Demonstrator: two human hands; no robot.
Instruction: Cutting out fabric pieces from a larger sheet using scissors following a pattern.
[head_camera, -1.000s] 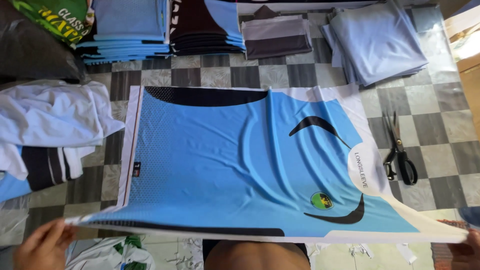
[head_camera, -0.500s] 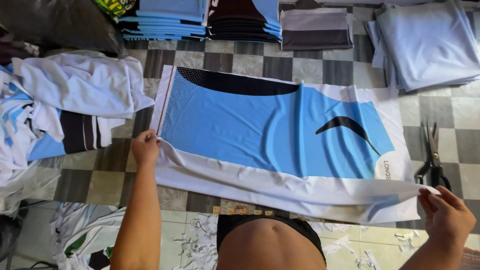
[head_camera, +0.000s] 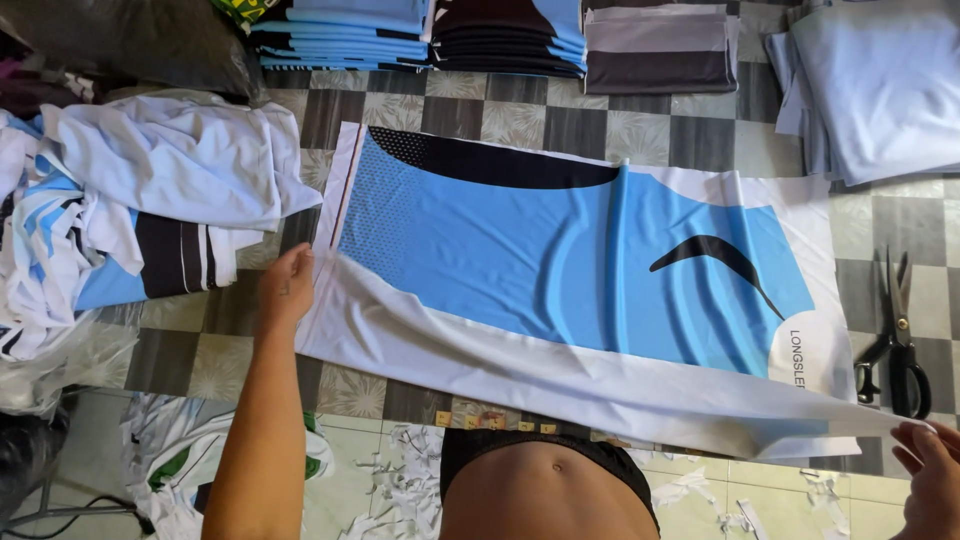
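A light blue fabric panel (head_camera: 560, 250) with black curved markings and a white border lies on the checkered table (head_camera: 520, 115). Its near edge is folded over, so a white band (head_camera: 560, 365) runs along the front. My left hand (head_camera: 287, 290) pinches the left end of that fold. At the lower right edge of the view, my right hand (head_camera: 930, 470) grips the fold's right tip, pulled taut beyond the panel's corner.
Black scissors (head_camera: 895, 345) lie right of the panel. Stacks of folded blue, black and grey cloth (head_camera: 500, 35) line the far edge; pale folded sheets (head_camera: 885, 85) sit far right. A heap of white and blue pieces (head_camera: 130, 210) lies left. Scraps litter the floor (head_camera: 400, 480).
Both hands lifted the panel's near edge and carried it away from me, folding it over the blue face; the fold now lies flatter and further up.
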